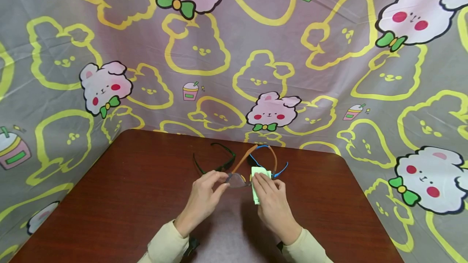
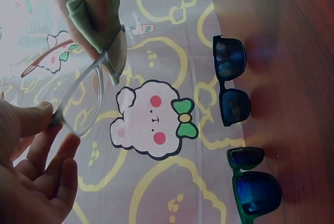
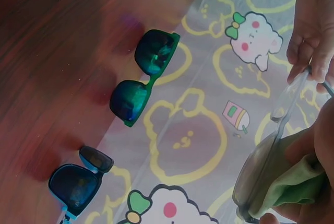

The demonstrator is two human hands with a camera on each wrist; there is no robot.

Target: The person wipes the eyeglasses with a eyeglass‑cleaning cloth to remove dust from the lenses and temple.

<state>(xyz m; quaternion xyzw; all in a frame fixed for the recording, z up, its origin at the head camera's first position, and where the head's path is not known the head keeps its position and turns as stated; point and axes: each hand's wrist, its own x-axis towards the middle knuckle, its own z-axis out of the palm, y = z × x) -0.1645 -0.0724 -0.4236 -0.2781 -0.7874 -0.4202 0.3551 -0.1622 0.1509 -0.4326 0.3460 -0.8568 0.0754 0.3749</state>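
pinching at one corner, clasping at the other: left hand (image 1: 206,192) and right hand (image 1: 272,196) on the glasses (image 1: 236,180)

left hand, at lower centre of the head view, has thumb and fingertips pinched on the outer corner of the frame. right hand, just right of centre, grips a folded pale green cloth (image 1: 259,170) against the other lens, its fingers laid over the front of the cloth; in the head view they hide most of that lens.

the glasses are held above the table (image 1: 120,202), a little below the middle of the head view, with a clear lens showing between the hands. their brown arms point toward the top of the frame and cross in front of the blue sunglasses (image 3: 82,183).

those lie right of centre, while the green sunglasses (image 3: 151,80) sit to their left, near the left hand's fingertips in the head view but apart from them. both pairs have dark, shiny lenses.

pale sleeves (image 1: 164,242) enter at the bottom edge. behind the dark red-brown table, a grey backdrop (image 1: 215,82) with rabbits and yellow outlines fills the upper frame.
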